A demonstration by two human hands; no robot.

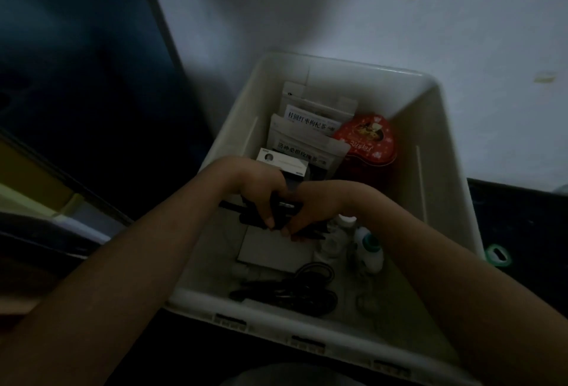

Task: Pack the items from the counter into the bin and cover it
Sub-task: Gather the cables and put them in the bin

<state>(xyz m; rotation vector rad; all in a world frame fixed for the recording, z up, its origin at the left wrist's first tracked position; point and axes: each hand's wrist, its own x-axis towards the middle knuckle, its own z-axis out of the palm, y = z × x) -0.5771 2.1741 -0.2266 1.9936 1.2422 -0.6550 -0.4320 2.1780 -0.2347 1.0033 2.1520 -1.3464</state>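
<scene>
Both hands are down inside the open white plastic bin (436, 127), meeting over its middle. The left hand (261, 188) and right hand (310, 210) each curl their fingers round a dark, bundled object (278, 210), possibly a cable or strap; the dim light hides its shape. It sits between the two thumbs, above a flat grey box (276, 248). Behind the hands stand white printed pouches (307, 136) and a red heart-shaped tin (367, 139); a coiled black cord (307, 290) lies near the front wall. The bin rests on a dark surface (522, 216) against a pale wall (338, 1).
</scene>
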